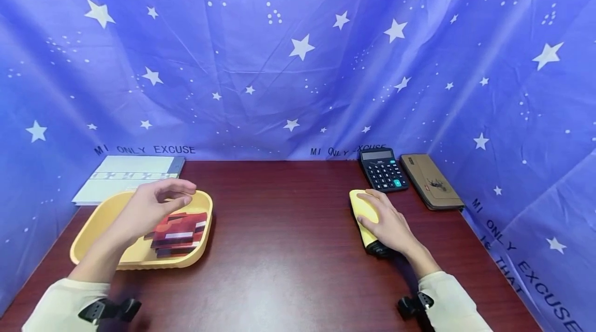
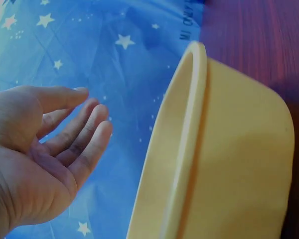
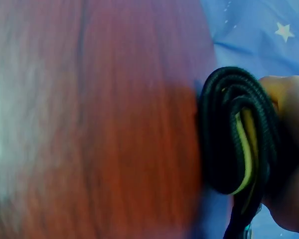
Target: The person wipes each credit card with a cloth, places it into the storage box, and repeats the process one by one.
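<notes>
My left hand [image 1: 151, 205] hovers over the yellow plastic basket [image 1: 95, 228], its fingers loosely curved around nothing. The left wrist view shows the same hand [image 2: 50, 149] apart from the basket's wall [image 2: 234, 149]. Several flat red pieces [image 1: 179, 231] with dark and white bands lie in the basket; their kind is unclear. At the right, my right hand [image 1: 388, 223] grips a folded yellow cloth item [image 1: 360, 208] with black trim, thumb on one side and fingers over its top. Its rolled black end [image 3: 234, 134] faces the right wrist camera, where much of the hand [image 3: 291, 114] is hidden.
Behind the cloth item lies a black calculator [image 1: 384, 169], with a brown zipped case [image 1: 433, 182] to its right. A pale box or book [image 1: 130, 169] sits behind the basket. Starry blue curtains [image 1: 261, 63] surround the dark red wooden table [image 1: 279, 249].
</notes>
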`<state>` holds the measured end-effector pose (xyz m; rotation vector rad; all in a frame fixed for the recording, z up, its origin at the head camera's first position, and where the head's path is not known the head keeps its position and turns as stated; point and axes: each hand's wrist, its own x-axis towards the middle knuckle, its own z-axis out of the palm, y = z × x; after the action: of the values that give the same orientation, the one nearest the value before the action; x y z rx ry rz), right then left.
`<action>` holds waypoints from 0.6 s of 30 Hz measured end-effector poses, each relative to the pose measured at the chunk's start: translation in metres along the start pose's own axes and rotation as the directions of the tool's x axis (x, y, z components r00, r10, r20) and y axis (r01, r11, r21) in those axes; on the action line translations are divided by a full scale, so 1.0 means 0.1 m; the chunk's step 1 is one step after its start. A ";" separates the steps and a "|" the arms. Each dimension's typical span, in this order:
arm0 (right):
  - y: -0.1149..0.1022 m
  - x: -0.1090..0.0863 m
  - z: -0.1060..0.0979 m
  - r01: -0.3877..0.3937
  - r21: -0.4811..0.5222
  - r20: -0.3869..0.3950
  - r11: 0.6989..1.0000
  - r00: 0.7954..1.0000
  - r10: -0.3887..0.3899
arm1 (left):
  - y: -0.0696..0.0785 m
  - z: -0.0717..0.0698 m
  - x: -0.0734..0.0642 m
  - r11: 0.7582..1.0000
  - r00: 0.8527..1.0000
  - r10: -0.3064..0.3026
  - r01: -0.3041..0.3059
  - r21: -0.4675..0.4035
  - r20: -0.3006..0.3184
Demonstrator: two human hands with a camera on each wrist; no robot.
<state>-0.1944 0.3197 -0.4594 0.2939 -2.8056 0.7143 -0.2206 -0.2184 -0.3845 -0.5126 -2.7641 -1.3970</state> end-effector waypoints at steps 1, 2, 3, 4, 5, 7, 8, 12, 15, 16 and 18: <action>0.02 -0.01 0.01 -0.002 -0.007 0.007 1.000 1.000 0.002 | 0.03 0.01 0.01 1.000 1.000 -0.002 0.002 0.001 0.005; 0.03 -0.01 0.00 -0.005 -0.018 0.016 1.000 1.000 0.005 | 0.06 0.03 0.03 1.000 1.000 0.001 -0.001 0.002 0.008; 0.04 -0.02 -0.01 -0.007 -0.030 0.027 1.000 1.000 0.008 | 0.08 0.04 0.04 1.000 1.000 0.007 -0.007 0.008 0.008; 0.05 -0.02 -0.03 -0.007 -0.047 0.042 0.999 0.999 0.009 | 0.11 0.05 0.05 1.000 1.000 0.013 -0.013 0.013 0.006; 0.05 -0.02 -0.05 -0.008 -0.071 0.061 0.997 0.998 0.013 | 0.13 0.06 0.06 0.999 1.000 0.026 -0.026 0.020 0.002; 0.02 0.00 -0.14 -0.018 -0.120 0.101 0.993 0.994 0.030 | 0.19 0.07 0.06 0.998 0.999 0.049 -0.048 0.047 -0.002; 0.00 0.02 -0.20 -0.021 -0.148 0.116 0.989 0.993 0.039 | 0.21 0.06 0.06 0.995 0.998 0.067 -0.066 0.075 -0.006; -0.17 0.12 -0.49 -0.007 -0.241 0.118 0.970 0.992 0.036 | 0.36 0.01 0.06 0.962 0.984 0.176 -0.167 0.215 -0.022; -0.35 0.21 -0.69 0.065 -0.280 0.084 0.958 0.996 -0.043 | 0.49 0.01 0.10 0.914 0.956 0.285 -0.251 0.320 -0.065; -0.42 0.24 -0.74 0.094 -0.293 0.072 0.952 0.994 -0.076 | 0.53 0.01 0.11 0.899 0.945 0.318 -0.275 0.341 -0.075; -0.56 0.29 -0.82 0.148 -0.308 0.068 0.940 0.989 -0.134 | 0.62 0.02 0.15 0.877 0.927 0.363 -0.307 0.370 -0.092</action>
<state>-0.1942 0.3077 -0.3570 0.4508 -2.8462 0.2270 -0.2170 -0.1782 -0.3354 -0.7779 -2.5490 -0.8098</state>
